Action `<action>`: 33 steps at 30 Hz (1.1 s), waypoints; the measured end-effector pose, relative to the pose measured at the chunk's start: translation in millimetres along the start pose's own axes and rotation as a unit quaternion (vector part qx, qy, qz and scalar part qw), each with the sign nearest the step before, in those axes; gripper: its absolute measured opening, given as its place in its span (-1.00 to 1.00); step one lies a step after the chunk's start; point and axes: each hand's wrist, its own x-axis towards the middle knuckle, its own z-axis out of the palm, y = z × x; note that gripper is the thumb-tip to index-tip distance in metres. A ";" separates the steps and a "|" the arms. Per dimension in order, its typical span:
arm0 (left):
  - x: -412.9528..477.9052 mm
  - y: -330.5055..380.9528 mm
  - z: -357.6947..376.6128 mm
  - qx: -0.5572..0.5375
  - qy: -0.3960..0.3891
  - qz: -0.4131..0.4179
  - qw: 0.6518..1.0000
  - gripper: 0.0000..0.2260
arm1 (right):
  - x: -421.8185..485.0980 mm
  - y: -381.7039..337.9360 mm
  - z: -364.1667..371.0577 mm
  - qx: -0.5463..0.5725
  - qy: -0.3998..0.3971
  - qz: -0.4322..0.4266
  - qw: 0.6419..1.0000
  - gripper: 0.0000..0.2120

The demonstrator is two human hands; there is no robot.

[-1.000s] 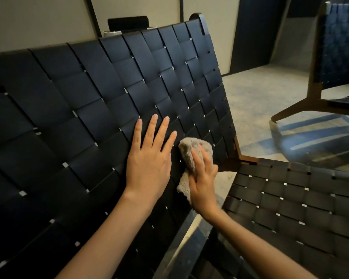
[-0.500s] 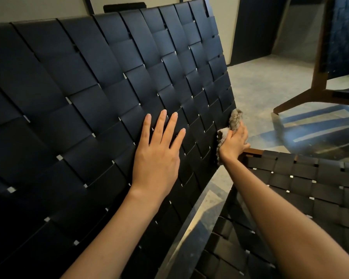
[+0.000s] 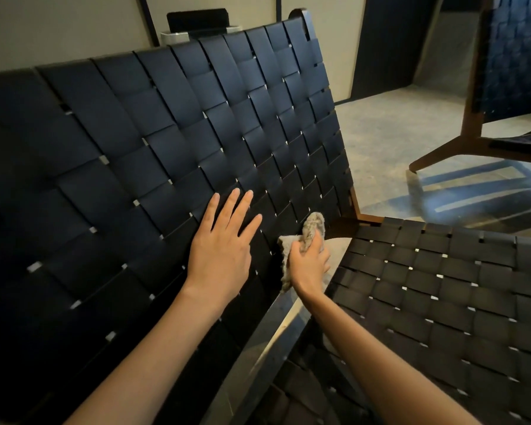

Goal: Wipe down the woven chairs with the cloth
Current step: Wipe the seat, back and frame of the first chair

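The room has a gray floor [image 3: 380, 142] and a plain wall [image 3: 59, 29] behind the chair back [image 3: 166, 133]. The chair back is big and made of dark straps that cross over and under.

The left hand [image 3: 221, 250] lies flat on the low middle of the chair back, fingers straight and a little apart. It seems to hold the chair steady. Just to the right of it, the right hand [image 3: 308, 265] has its fingers curled around the cloth [image 3: 313, 223] and pushes it against the bottom right part of the chair back.

The seat [image 3: 442, 286] is to the right of the chair back. A second chair [image 3: 509, 72] stands far off past it.

I think the job now is wiping the low edge of the chair back. Next, the cloth should slide along the straps, pressed firmly so it gets into the little gaps. The seat probably comes after.
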 end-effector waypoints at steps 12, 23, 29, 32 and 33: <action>-138.9 -22.2 -26.6 0.001 -0.076 -0.020 0.997 -0.45 | -156.2 3.7 -2.4 -0.025 -0.180 -0.053 0.982 -0.37; -241.6 -5.4 -35.2 -0.072 -0.113 -0.060 0.989 -0.45 | -209.5 33.9 -63.1 -0.202 -0.369 -0.198 0.886 -0.52; -265.0 34.3 -19.5 -0.161 -0.140 -0.074 0.974 -0.46 | -242.7 88.4 -56.8 -0.418 -0.316 -0.368 0.768 -0.57; -272.7 50.2 -9.7 -0.188 -0.150 -0.079 0.967 -0.47 | -229.8 94.2 -53.5 -0.419 -0.286 -0.403 0.762 -0.58; -273.9 55.0 -6.9 -0.196 -0.154 -0.082 0.965 -0.48 | -222.4 95.6 -52.3 -0.421 -0.282 -0.422 0.752 -0.60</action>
